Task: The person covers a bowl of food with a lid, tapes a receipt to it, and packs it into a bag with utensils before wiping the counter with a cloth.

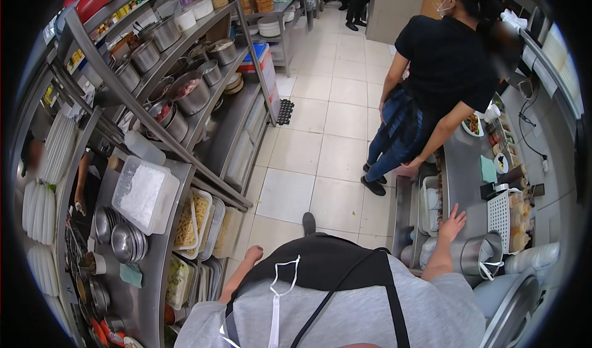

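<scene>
Hands apart between loaded shelves and a counter lined with containers

The right hand [453, 223] is open with its fingers spread, holding nothing, at the edge of the steel counter [467, 191]; whether it touches the metal is unclear. Just beside it, below the counter's edge, sits a white tub [423, 201] with pale, wrapped-looking contents. The left hand [254, 253] hangs with its fingers curled in; nothing shows in it, but I cannot tell whether it grips something small. Nearest to it is a translucent tub [228, 232] on the low shelf, its contents pale yellow, next to a noodle tub [206, 207] full of yellow strands. Nearer the wearer, a vegetable tub [188, 280] holds pale green pieces.

On the worktop above, a clear plastic box [163, 207] is heaped with white powder, beside stacked steel bowls [131, 244]. On the tall rack, a steel pot [196, 105] contains reddish pieces that look like meat. Past the right hand stand a deep steel container [472, 260] with something pale inside, a white perforated basket [498, 217] and jars [522, 221] with orange contents. A person in black [441, 64] stands ahead at the counter.
</scene>
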A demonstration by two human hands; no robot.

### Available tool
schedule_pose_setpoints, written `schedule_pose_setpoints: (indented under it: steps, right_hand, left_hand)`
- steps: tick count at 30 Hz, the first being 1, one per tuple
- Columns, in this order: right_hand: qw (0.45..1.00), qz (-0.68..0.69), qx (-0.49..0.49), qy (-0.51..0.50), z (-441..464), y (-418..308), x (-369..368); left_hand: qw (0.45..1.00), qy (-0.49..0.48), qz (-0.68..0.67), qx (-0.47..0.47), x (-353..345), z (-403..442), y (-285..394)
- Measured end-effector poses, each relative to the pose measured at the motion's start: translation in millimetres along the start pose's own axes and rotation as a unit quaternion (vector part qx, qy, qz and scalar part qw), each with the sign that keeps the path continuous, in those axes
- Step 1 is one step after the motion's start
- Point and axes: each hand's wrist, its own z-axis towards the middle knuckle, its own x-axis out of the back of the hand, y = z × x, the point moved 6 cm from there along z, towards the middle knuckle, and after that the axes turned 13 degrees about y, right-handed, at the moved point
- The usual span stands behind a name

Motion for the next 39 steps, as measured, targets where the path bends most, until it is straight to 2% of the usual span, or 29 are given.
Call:
schedule_pose_setpoints:
  steps: [6, 10, 18, 29, 31, 32, 33, 34, 35, 36, 37, 38, 39]
  right_hand:
    - [1.0, 0.021, -0.005, 0.021, 2, 1, -1]
    - [1.0, 0.018, -0.003, 0.013, 2, 4, -5]
    - [1.0, 0.022, -0.019, -0.004, 1, 0, -1]
    - [1.0, 0.012, -0.016, 0.001, 0, -2, 8]
    - [1.0, 0.015, 0.0, 0.013, -1, -1, 9]
    - [0.999, 0.02, 0.008, 0.025, -3, -3, 6]
    - [0.997, 0.033, 0.018, 0.065, -1, 0, -1]
    - [0.993, 0.053, 0.031, 0.105, -1, 0, -9]
    - [0.993, 0.045, 0.042, 0.105, -1, -1, -12]
    - [0.992, 0.04, 0.052, 0.106, 0, -1, -12]
    - [0.99, 0.033, 0.072, 0.114, 2, 1, -16]
    - [0.988, 0.026, 0.089, 0.123, 6, 3, -19]
    - [0.987, 0.035, 0.095, 0.128, 8, 6, -18]
  left_hand:
    - [1.0, 0.001, -0.008, -0.02, -1, -10, 10]
    - [1.0, -0.008, -0.001, 0.014, -5, -6, 8]
    - [1.0, -0.019, -0.014, 0.016, -7, 4, 2]
    - [0.999, -0.02, -0.018, -0.045, -21, 32, 14]
    - [0.993, -0.063, 0.016, -0.094, -21, 45, 40]
    - [0.987, -0.088, 0.008, -0.132, 3, 29, 72]
    - [0.968, -0.128, -0.06, -0.209, 15, 23, 104]
    - [0.951, -0.168, -0.107, -0.236, 25, 18, 131]
    - [0.924, -0.165, -0.195, -0.285, 52, -9, 168]
    - [0.901, -0.211, -0.261, -0.274, 104, -53, 211]
    - [0.877, -0.254, -0.266, -0.309, 121, -72, 236]
    - [0.842, -0.259, -0.278, -0.383, 142, -94, 260]
    - [0.814, -0.274, -0.298, -0.416, 156, -112, 277]
